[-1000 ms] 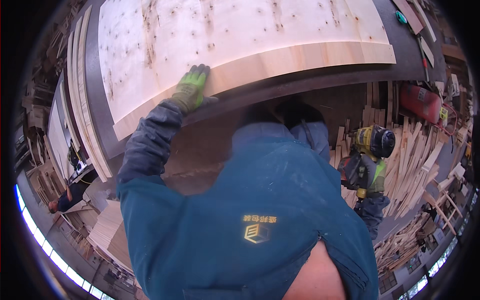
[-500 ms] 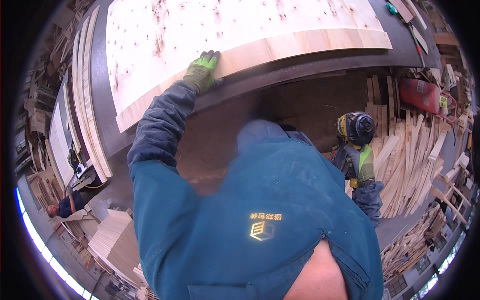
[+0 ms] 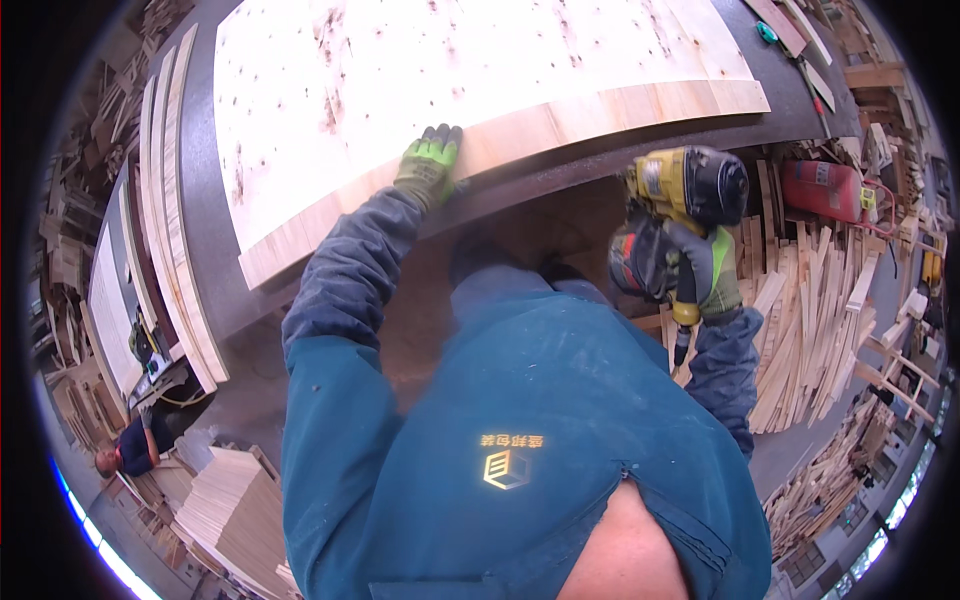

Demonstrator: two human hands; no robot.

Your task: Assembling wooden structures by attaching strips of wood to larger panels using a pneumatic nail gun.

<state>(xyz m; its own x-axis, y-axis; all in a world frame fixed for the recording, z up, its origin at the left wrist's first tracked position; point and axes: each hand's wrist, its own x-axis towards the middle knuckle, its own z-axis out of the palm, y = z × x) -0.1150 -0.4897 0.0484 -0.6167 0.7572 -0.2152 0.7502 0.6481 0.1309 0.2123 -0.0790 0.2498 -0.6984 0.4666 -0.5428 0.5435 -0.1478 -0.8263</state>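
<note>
A pale plywood sheet [image 3: 390,75] with dark knots and streaks lies on the dark worktable. Along its near edge runs a light wooden strip [image 3: 560,125]. My left hand [image 3: 428,170], in a green and grey work glove, rests over this strip with its fingers stretched out flat toward the sheet. Its thumb is at the strip's front edge. In my right hand [image 3: 715,268], gloved alike, is a yellow and black coil nail gun [image 3: 690,185], gripped by its handle. The nail gun is held in front of the table edge, right of my left hand, apart from the strip.
Long wooden strips [image 3: 175,200] lie on the table's left side. A green and red hand tool [image 3: 800,65] lies at the far right. Right of me are a red tank [image 3: 822,190] and a heap of wood slats [image 3: 800,330]. Another person [image 3: 135,448] is at far left.
My right hand has raised the nail gun up and to the left, closer to the table edge. My left hand stays on the strip, and the whole view has shifted slightly.
</note>
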